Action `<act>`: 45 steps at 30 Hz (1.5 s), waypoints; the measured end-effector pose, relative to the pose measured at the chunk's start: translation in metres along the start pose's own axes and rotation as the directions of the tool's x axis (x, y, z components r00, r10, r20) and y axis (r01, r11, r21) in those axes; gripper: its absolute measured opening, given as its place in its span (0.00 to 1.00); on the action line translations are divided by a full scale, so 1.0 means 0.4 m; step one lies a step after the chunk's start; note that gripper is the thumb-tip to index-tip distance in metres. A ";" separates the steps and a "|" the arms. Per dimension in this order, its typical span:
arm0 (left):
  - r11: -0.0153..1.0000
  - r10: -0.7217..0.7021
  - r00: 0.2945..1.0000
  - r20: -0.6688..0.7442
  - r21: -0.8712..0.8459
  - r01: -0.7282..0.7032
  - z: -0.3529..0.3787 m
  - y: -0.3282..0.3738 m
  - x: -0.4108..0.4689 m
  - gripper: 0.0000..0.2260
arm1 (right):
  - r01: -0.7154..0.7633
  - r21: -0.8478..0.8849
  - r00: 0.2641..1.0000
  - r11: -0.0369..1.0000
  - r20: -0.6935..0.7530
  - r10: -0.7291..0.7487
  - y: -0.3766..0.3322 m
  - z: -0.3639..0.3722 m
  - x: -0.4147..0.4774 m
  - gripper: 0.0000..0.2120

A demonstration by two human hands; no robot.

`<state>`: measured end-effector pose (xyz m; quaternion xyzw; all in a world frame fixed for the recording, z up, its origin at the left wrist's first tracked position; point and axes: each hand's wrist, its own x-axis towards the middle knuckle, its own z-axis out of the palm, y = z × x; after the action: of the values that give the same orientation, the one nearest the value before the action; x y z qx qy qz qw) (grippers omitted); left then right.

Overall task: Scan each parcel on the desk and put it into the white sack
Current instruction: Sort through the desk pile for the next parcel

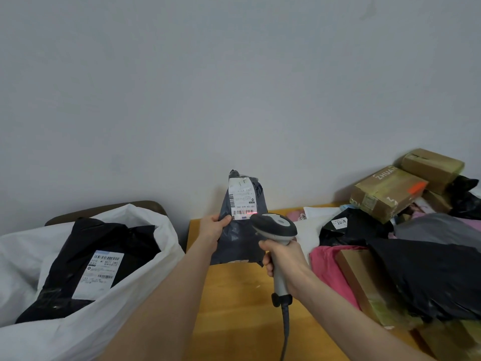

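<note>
The left hand (214, 228) grips a grey parcel (240, 227) upright. The right hand (282, 256) clasps the scanner (277, 231), its red line on the label (240, 198).

Parcel label (240, 196) text illegible

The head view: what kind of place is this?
Probably a small parcel-handling spot in a plain room. The right hand holds a barcode scanner at a labelled grey parcel, a white sack holds a black parcel, and boxes and mailers pile on the wooden desk.
</note>
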<state>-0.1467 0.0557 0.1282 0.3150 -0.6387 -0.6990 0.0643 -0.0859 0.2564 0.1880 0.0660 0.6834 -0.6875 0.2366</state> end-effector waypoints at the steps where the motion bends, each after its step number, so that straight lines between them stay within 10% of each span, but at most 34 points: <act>1: 1.000 0.001 1.000 0.000 -0.003 -0.001 0.000 0.003 0.000 0.14 | 0.002 0.003 1.000 1.000 0.002 -0.002 -0.002 0.000 0.001 0.08; 12: 0.985 0.152 0.977 -0.149 -0.055 -0.161 -0.156 0.165 -0.032 0.11 | 0.093 0.083 0.987 0.992 0.123 -0.103 -0.096 0.132 0.067 0.05; 19: 0.930 0.365 0.804 -0.469 0.215 -0.297 -0.504 0.289 -0.063 0.03 | 0.047 0.093 0.958 0.995 0.276 -0.071 -0.121 0.364 0.110 0.04; 24: 0.906 0.293 0.799 -0.525 0.420 -0.056 -0.692 0.190 -0.055 0.09 | -0.030 0.048 0.938 0.998 0.345 0.012 -0.068 0.471 0.132 0.04; 32: 0.594 0.115 0.801 -0.588 0.687 0.419 -0.708 0.013 0.010 0.41 | -0.116 -0.005 0.956 0.993 0.270 0.113 0.003 0.514 0.197 0.05; 37: 0.500 0.322 0.842 -0.432 0.833 0.237 -0.577 0.074 0.081 0.27 | -0.116 0.008 0.973 0.993 0.200 0.112 -0.001 0.451 0.222 0.05; 45: 0.486 0.260 0.965 0.038 0.858 -0.165 -0.079 0.097 0.158 0.20 | -0.098 0.144 0.984 0.985 -0.131 0.117 -0.028 0.109 0.255 0.05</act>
<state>-0.1926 -0.0090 0.1423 0.2576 -0.9291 -0.2646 0.0179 -0.1701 0.1895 0.1583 0.1668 0.6448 -0.7128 0.2199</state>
